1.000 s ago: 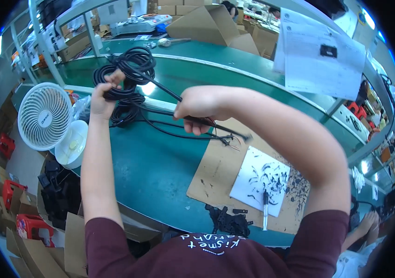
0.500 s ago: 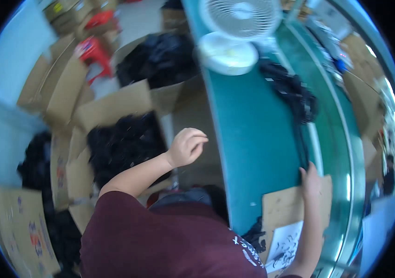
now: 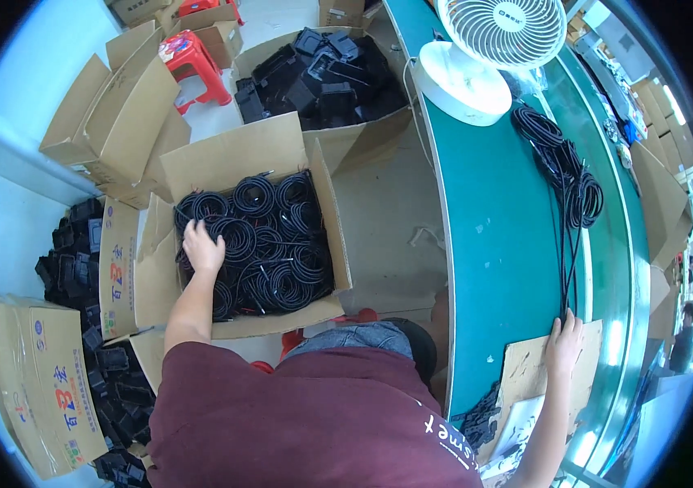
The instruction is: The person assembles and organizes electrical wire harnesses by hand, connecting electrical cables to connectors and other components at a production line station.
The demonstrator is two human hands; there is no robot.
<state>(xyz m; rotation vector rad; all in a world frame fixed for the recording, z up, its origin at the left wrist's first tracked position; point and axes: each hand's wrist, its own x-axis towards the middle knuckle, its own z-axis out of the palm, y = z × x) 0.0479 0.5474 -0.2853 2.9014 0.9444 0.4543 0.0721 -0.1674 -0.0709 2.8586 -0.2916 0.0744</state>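
Note:
My left hand [image 3: 202, 246] reaches down into an open cardboard box [image 3: 326, 211] on the floor, its fingers resting on the coiled black cables [image 3: 269, 244] that fill it. Whether it grips a coil I cannot tell. My right hand [image 3: 564, 342] lies flat on the edge of a brown cardboard sheet [image 3: 525, 370] on the green table [image 3: 493, 236], touching the end of a long bundle of black cables [image 3: 568, 183] that stretches away across the table.
A white desk fan [image 3: 489, 49] stands at the table's far end. Another box of black plastic parts [image 3: 322, 73] sits beyond the cable box. Cardboard boxes [image 3: 114, 114], a red stool [image 3: 188, 61] and piles of black parts [image 3: 78, 244] crowd the floor at the left.
My view has swung from the table down to the floor. My left hand left the cable bundle and went into the box of coils. My right hand now rests on the cardboard sheet.

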